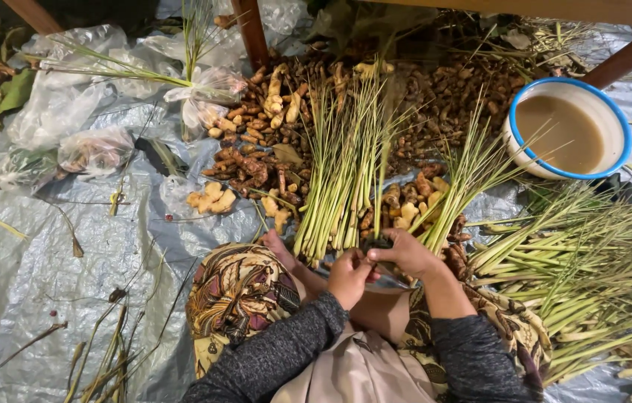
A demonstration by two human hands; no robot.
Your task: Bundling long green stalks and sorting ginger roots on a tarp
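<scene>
Both hands, left (347, 275) and right (404, 252), were clamped together on the bundle of long green lemongrass stalks (346, 168); loosened grip could scatter stalks.

Head view, steeply down, close overhead

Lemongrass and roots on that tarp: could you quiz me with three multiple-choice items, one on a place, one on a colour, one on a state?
1. Where does the bowl sit?
A. upper right
B. lower left
C. on the lap

2. What colour is the bowl's rim?
A. red
B. blue
C. green

3. What are the hands doing?
A. resting apart
B. meeting at a stalk bundle's base
C. dipping into the bowl

Answers:
1 A: it stands at upper right, beyond the lemongrass pile.
2 B: a blue band edges the white bowl.
3 B: left hand and right hand meet at the stalk bundle.
</scene>
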